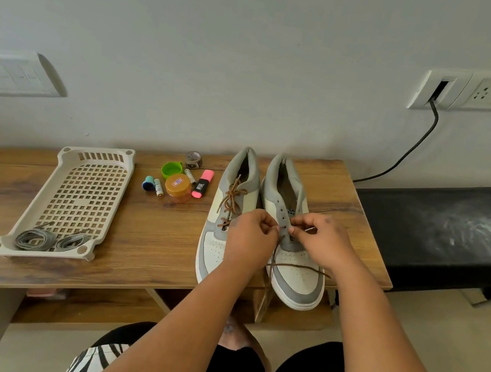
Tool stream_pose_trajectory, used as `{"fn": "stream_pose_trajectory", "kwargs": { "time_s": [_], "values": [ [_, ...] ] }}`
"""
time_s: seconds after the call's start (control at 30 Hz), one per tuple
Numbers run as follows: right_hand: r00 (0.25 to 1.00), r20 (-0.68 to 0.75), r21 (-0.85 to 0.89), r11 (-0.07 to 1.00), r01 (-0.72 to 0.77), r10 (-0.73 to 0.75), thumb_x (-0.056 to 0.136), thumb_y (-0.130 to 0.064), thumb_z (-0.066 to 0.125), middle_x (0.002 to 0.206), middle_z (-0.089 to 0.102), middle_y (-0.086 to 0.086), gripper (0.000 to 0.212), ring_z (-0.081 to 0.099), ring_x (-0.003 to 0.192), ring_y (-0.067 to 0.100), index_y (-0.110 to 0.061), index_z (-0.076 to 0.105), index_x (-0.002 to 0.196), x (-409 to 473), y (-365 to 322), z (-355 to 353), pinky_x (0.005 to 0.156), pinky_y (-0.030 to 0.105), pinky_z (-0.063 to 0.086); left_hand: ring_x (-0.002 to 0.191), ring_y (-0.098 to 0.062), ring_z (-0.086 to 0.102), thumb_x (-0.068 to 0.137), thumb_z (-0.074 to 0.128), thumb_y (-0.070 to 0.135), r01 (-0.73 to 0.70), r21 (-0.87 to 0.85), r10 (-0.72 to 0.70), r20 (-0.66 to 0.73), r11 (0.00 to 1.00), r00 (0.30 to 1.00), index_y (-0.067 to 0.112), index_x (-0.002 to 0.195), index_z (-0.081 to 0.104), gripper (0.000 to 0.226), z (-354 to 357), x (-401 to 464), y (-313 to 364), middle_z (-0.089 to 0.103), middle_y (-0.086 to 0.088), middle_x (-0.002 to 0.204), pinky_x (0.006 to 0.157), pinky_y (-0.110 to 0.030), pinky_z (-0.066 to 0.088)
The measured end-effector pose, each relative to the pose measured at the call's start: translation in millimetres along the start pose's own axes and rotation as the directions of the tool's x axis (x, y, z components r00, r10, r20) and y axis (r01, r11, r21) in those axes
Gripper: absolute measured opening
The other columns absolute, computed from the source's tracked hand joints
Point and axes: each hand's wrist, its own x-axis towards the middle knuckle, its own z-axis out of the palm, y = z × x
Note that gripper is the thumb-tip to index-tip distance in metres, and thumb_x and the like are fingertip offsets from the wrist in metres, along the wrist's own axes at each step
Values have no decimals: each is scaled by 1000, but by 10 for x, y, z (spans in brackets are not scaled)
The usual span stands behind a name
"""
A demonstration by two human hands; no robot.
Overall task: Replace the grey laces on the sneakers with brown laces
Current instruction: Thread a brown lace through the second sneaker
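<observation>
Two white-and-grey leather sneakers sit side by side, toes near, on a wood-grain laminate table [149, 235]. The left sneaker [226, 215] already carries a thin, round brown lace [232, 203] tied in a bow. Over the right sneaker [290, 257], the left hand [251, 235] and right hand [319, 239] each pinch a strand of a second brown cord lace [295, 267] at the eyelets; its loose length trails across the smooth toe cap and over the near edge. Far left, a beige perforated plastic tray [76, 191] holds two coiled grey laces [49, 240] in its near end.
</observation>
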Motion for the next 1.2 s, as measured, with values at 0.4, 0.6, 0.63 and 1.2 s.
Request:
{"fn": "stream_pose_trajectory", "kwargs": {
  "time_s": [0.4,0.6,0.63,1.2],
  "values": [
    [998,65,-31,999,-17,19,102,-16,48,104,58,-8,28,53,87,4,-26,61,125,13,-29,22,64,12,37,82,-17,62,99,54,25,-348,403,378,5,846,926,17,105,59,11,46,-37,30,68,0,90,67,-32,52],
    [995,92,-148,988,50,-36,99,-16,52,89,59,-4,11,53,76,7,-22,61,102,5,-41,37,58,16,36,80,-15,58,100,50,25,-417,415,411,108,809,905,28,132,44,33,12,-11,16,61,3,92,61,-29,46],
    [996,83,-136,990,49,-38,98,-17,54,87,59,-5,8,53,76,6,-22,61,100,5,-29,33,58,15,35,81,-15,57,100,49,25,-437,424,420,137,793,897,31,136,42,37,-1,-7,16,59,3,94,62,-28,45],
    [942,-178,875,485,19,285,98,-43,51,66,49,-8,29,39,56,6,-16,62,93,-73,96,-621,52,20,36,96,-18,54,96,46,19,-351,334,294,209,875,933,34,125,53,33,-32,56,-53,54,3,105,88,-42,47]
  ]
}}
